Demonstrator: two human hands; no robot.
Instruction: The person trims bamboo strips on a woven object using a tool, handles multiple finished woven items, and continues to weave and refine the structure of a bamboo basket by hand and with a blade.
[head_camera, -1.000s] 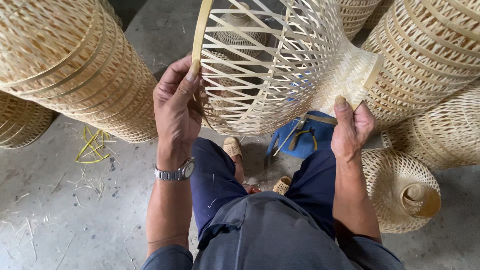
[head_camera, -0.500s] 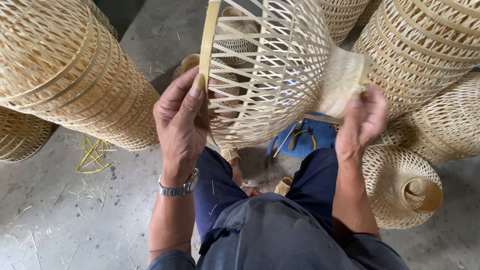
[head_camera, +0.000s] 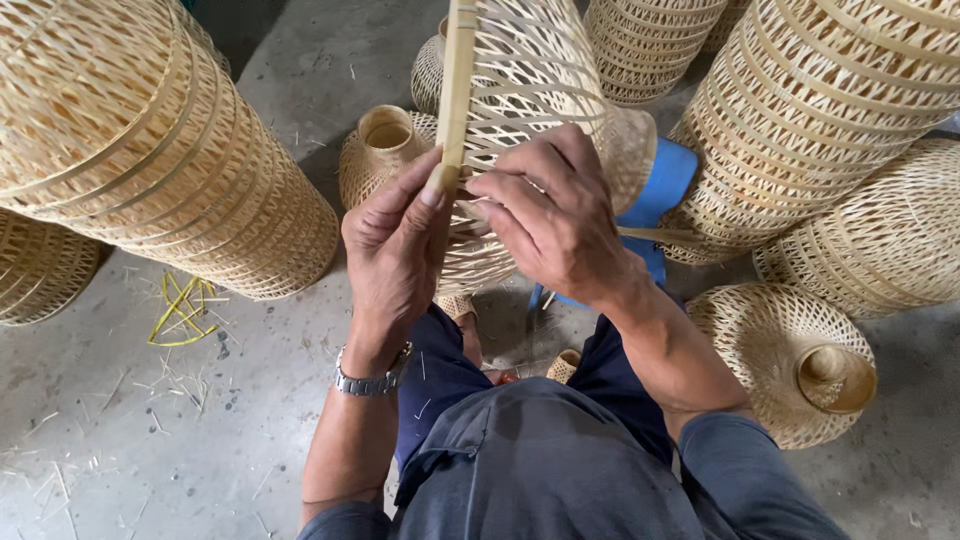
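Two hands (head_camera: 400, 250) on pale open-weave bamboo shade (head_camera: 530, 90)

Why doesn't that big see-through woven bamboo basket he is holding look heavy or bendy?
The open-weave bamboo lampshade-shaped basket is probably light for its size, since it is mostly gaps between thin strips. It likely stays fairly stiff: the left hand pinches a solid flat rim band while the right hand rests on the weave. Being rounded, it could roll if set on its side.
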